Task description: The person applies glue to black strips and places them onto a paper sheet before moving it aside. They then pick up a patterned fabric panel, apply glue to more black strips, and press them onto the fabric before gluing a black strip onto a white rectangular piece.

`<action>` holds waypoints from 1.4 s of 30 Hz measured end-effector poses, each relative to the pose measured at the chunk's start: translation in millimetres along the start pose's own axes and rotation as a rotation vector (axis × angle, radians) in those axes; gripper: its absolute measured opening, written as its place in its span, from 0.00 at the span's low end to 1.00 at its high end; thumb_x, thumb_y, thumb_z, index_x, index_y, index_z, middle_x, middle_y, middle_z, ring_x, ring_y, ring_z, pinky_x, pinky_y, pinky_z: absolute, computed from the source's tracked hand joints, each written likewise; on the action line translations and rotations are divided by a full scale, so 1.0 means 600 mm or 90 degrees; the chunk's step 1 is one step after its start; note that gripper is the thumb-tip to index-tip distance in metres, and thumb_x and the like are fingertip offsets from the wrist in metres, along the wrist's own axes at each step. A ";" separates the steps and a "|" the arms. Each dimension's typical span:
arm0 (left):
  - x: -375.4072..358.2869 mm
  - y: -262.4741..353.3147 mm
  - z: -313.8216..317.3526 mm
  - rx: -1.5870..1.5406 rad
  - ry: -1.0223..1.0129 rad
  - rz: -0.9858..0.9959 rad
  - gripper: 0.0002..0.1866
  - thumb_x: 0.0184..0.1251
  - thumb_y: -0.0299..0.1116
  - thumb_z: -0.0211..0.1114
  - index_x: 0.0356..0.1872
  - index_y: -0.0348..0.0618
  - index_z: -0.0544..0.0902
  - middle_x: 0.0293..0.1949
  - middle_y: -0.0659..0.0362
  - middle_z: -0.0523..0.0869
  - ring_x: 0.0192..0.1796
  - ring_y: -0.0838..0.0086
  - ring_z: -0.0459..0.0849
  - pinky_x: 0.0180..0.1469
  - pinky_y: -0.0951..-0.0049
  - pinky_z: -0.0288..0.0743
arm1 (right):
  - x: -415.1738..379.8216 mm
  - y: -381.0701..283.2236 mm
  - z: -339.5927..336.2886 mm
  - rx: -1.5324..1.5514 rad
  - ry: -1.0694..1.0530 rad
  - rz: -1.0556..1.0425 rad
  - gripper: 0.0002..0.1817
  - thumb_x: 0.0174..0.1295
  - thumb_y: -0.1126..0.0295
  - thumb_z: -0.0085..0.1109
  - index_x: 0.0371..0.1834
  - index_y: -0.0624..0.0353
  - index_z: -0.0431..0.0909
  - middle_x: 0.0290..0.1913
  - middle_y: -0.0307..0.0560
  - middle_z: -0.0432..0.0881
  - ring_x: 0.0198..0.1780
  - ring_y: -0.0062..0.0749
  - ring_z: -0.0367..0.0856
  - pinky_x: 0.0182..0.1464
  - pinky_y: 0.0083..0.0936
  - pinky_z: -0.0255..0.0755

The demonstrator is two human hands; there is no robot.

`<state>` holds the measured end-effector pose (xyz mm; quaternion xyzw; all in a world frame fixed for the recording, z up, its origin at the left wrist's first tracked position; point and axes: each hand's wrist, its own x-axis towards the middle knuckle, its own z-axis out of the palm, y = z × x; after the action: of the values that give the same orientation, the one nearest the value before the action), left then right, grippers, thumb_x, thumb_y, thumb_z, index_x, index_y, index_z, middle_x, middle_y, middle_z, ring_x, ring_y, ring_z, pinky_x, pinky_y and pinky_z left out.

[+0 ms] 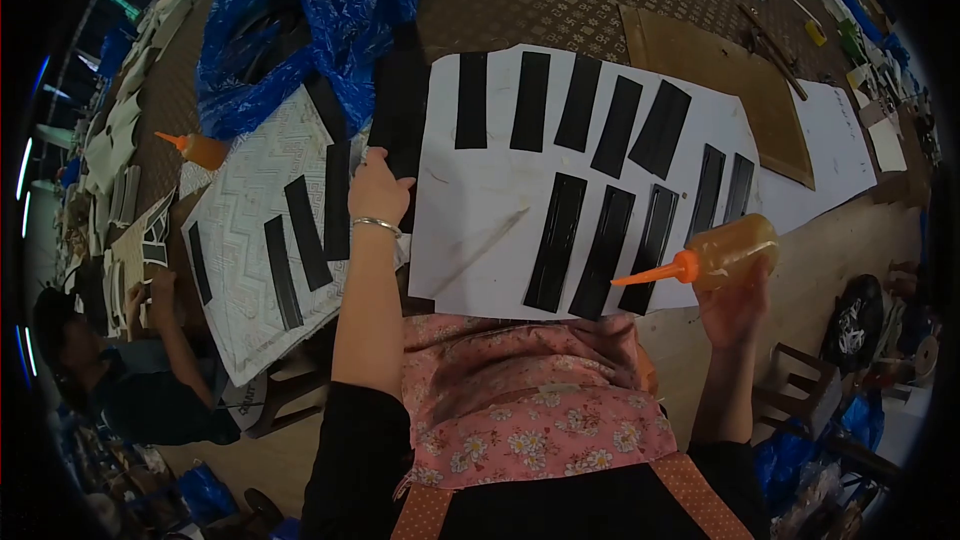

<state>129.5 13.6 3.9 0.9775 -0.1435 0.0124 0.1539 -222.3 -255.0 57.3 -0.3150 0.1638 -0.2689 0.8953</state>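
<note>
My right hand (737, 298) is closed around a squeeze bottle (740, 248) of amber liquid, its orange nozzle pointing left over the black strips. Below the nozzle, a black strip (652, 230) lies on a white board (480, 210); its surface looks glossy. Several other black strips (472, 100) lie in two rows on the same board. At the board's left edge, my left hand (380, 188) rests on dark material (400, 100), thumb and index finger apart. Its other fingers are partly hidden.
Left of my arm, a patterned pale sheet (250, 220) carries more black strips. Behind it lie a blue plastic bag (350, 30) and a second orange-tipped bottle (203, 150). A brown board (720, 80) sits at back right. Another person (130, 370) works at far left.
</note>
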 end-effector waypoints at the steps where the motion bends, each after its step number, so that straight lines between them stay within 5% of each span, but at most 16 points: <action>1: 0.001 -0.001 -0.005 -0.045 -0.034 -0.024 0.21 0.51 0.32 0.65 0.48 0.39 0.73 0.43 0.48 0.78 0.42 0.55 0.77 0.45 0.60 0.72 | 0.000 0.002 0.004 -0.003 -0.007 0.004 0.28 0.64 0.50 0.42 0.62 0.56 0.58 0.59 0.48 0.67 0.60 0.41 0.68 0.57 0.40 0.67; 5: -0.019 -0.011 -0.026 -0.174 0.148 0.109 0.11 0.56 0.27 0.59 0.41 0.34 0.78 0.34 0.50 0.81 0.38 0.61 0.78 0.39 0.66 0.72 | 0.008 0.010 0.023 -0.018 -0.031 0.011 0.28 0.64 0.51 0.42 0.62 0.56 0.57 0.59 0.48 0.67 0.60 0.40 0.68 0.57 0.40 0.67; 8: -0.088 0.026 -0.049 -0.739 -0.134 0.059 0.13 0.60 0.24 0.52 0.47 0.36 0.75 0.33 0.62 0.80 0.36 0.80 0.76 0.37 0.79 0.70 | 0.020 0.020 0.038 -0.058 -0.033 0.011 0.28 0.65 0.51 0.42 0.62 0.56 0.57 0.59 0.48 0.68 0.59 0.38 0.69 0.56 0.39 0.68; 10: -0.145 0.072 -0.074 -0.966 -0.337 -0.017 0.15 0.60 0.23 0.52 0.49 0.37 0.73 0.36 0.66 0.79 0.35 0.83 0.76 0.38 0.81 0.70 | 0.033 0.029 0.047 -0.075 -0.049 -0.007 0.27 0.65 0.53 0.42 0.62 0.57 0.57 0.58 0.48 0.68 0.58 0.38 0.69 0.56 0.39 0.68; 12: -0.174 0.075 -0.076 -0.900 -0.527 0.061 0.16 0.61 0.22 0.51 0.51 0.36 0.72 0.41 0.63 0.79 0.40 0.84 0.77 0.42 0.84 0.70 | 0.048 0.037 0.059 -0.094 -0.062 -0.029 0.26 0.65 0.54 0.42 0.62 0.57 0.58 0.58 0.47 0.69 0.58 0.37 0.70 0.55 0.38 0.69; 16: -0.206 0.096 -0.095 -0.890 -0.600 0.047 0.15 0.62 0.21 0.51 0.51 0.35 0.72 0.40 0.61 0.79 0.35 0.85 0.79 0.35 0.86 0.74 | 0.072 0.034 0.085 -0.158 -0.080 -0.142 0.23 0.66 0.59 0.44 0.60 0.59 0.60 0.55 0.47 0.71 0.55 0.36 0.73 0.52 0.36 0.71; 24: -0.221 0.102 -0.096 -0.919 -0.634 0.044 0.15 0.62 0.21 0.51 0.51 0.34 0.71 0.39 0.61 0.80 0.35 0.84 0.79 0.35 0.85 0.74 | 0.086 0.016 0.083 -0.251 -0.098 -0.162 0.25 0.66 0.56 0.44 0.61 0.60 0.58 0.57 0.49 0.68 0.57 0.38 0.70 0.56 0.38 0.68; 36: -0.211 0.099 -0.091 -0.940 -0.603 0.029 0.17 0.64 0.22 0.49 0.55 0.35 0.70 0.42 0.60 0.80 0.39 0.83 0.80 0.37 0.84 0.76 | -0.016 0.049 0.066 -0.315 -0.237 0.050 0.31 0.59 0.59 0.54 0.62 0.61 0.55 0.58 0.48 0.67 0.59 0.38 0.68 0.54 0.39 0.68; 38: -0.214 0.099 -0.090 -0.973 -0.624 0.043 0.18 0.64 0.22 0.48 0.56 0.35 0.70 0.43 0.60 0.80 0.40 0.82 0.80 0.38 0.84 0.76 | 0.006 0.044 0.089 -0.137 -0.098 0.018 0.28 0.62 0.59 0.51 0.61 0.61 0.58 0.56 0.49 0.69 0.57 0.38 0.70 0.54 0.37 0.69; 42: -0.226 0.105 -0.091 -0.968 -0.665 0.028 0.19 0.66 0.23 0.46 0.57 0.35 0.68 0.43 0.60 0.80 0.41 0.82 0.79 0.42 0.83 0.75 | 0.068 0.029 0.096 -0.168 -0.109 -0.067 0.25 0.66 0.56 0.43 0.60 0.59 0.59 0.58 0.49 0.68 0.59 0.38 0.68 0.58 0.36 0.65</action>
<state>-17.1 10.6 65.4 0.4920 -0.1828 -0.5252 0.6698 -156.4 -240.2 83.8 -0.4601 0.1039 -0.2634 0.8415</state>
